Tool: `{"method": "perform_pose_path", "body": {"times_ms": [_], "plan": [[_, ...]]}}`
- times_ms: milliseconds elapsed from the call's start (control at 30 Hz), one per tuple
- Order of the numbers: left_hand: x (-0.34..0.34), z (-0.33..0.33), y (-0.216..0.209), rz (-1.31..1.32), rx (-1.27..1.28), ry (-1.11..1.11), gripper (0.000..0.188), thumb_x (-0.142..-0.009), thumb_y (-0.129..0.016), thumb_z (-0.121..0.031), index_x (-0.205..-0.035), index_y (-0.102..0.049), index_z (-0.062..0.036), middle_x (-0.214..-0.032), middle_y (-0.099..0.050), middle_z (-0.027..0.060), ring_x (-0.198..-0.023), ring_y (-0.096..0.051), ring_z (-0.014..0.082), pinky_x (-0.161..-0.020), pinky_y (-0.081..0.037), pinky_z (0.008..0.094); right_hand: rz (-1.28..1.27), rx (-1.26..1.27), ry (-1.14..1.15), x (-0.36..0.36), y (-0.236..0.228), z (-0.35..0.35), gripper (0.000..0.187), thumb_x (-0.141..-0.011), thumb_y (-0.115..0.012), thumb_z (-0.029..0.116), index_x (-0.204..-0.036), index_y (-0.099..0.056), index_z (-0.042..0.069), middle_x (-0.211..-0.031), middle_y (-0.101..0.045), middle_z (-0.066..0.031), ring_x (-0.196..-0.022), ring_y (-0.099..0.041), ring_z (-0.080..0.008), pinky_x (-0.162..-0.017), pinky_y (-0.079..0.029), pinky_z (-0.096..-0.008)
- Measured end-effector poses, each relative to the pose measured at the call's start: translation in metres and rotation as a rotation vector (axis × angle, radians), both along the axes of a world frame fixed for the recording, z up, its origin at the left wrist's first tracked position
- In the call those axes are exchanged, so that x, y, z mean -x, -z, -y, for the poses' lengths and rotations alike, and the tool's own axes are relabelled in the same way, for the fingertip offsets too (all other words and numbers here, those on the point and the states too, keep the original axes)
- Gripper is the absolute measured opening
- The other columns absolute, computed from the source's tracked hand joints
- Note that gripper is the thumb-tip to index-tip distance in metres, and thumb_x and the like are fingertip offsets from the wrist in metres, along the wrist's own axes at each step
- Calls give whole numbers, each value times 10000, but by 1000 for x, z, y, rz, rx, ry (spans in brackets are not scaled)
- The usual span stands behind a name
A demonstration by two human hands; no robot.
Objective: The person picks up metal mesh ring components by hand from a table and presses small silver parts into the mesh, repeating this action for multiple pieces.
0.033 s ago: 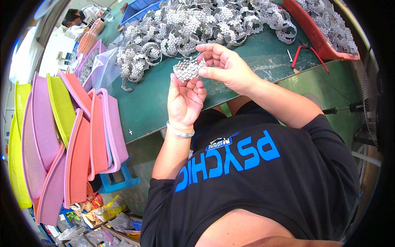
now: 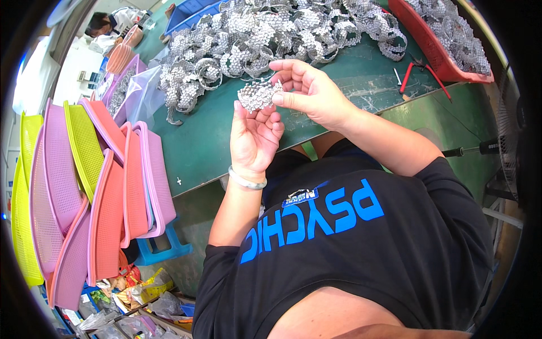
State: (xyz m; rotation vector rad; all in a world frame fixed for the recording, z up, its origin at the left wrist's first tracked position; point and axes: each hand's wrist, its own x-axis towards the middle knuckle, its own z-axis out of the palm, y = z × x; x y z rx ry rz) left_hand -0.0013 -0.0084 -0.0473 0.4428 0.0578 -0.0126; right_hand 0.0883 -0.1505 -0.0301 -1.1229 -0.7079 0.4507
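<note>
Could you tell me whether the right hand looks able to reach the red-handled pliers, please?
Probably yes: the red-handled pliers lie uncovered, with mostly bare green tabletop between them and the right hand, though it would likely need to leave the silver honeycomb piece first.

Scuffed green worktable [image 2: 195, 161], green floor [image 2: 460, 116], blue stool [image 2: 164, 252], caged fan [image 2: 509, 135]

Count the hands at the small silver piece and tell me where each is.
2: the left hand at the lower edge of the silver piece, the right hand at its right end. Some fingertips are hidden, but both hands show.
</note>
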Motion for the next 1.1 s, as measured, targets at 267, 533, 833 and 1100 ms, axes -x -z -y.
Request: {"method": "perform_pose_path", "body": {"times_ms": [267,533,833,1100], "plan": [[0,9,-1,-119,-294,-217,356,-933,-359,-374,-1073,-496,-77,-990,-574,65,-731,-567,155,-626,-487,285,106,66,110,2,2,0,545,-746,-676,62,-1223,-415,22,-989,-497,-40,-894,-477,-91,-793,-423,-235],[5,19,-7,-31,-254,-157,293,-930,-400,-321,-1088,-468,-83,-1005,-574,58,-807,-568,169,-702,-480,318,413,142,393,7,-2,-2,595,-651,-732,130,-1178,-471,44,-935,-492,-49,-789,-462,-118,-670,-440,-241],[1,14,6,-42,-303,-140,294,-907,-463,-315,-1081,-513,-84,-1022,-577,61,-905,-561,171,-783,-471,341,536,105,451,15,-9,-3,551,-636,-716,88,-1139,-496,51,-921,-484,-53,-740,-455,-132,-603,-442,-251],[2,18,-4,-51,-214,-150,347,-909,-442,-357,-1092,-523,-74,-1020,-581,73,-928,-548,167,-825,-452,350,500,139,369,20,-14,2,563,-677,-681,17,-1196,-471,71,-1004,-482,-41,-792,-439,-106,-752,-408,-245]]}}
